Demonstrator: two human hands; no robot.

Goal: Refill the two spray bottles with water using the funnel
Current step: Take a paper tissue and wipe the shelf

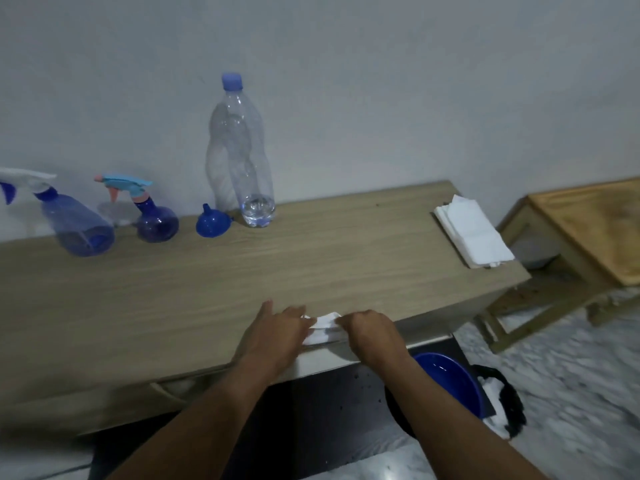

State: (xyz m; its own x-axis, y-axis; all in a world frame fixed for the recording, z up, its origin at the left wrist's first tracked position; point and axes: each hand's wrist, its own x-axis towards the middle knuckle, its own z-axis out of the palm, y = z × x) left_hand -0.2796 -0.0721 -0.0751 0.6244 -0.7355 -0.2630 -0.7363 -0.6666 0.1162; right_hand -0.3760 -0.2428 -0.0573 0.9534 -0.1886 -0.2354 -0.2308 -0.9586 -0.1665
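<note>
Bottle (242, 150) with little water, funnel (212, 221) beside

Both bare forearms extended forward from the lower frame, converging. Left hand (273, 332) lay palm down, one finger stretched forward, the remaining fingers bent onto the edge of a folded white tissue (323, 329). Right hand (370, 336) was knuckles up, fingers curled, pinching the tissue's opposite edge. Hands were close together, not touching.
</note>
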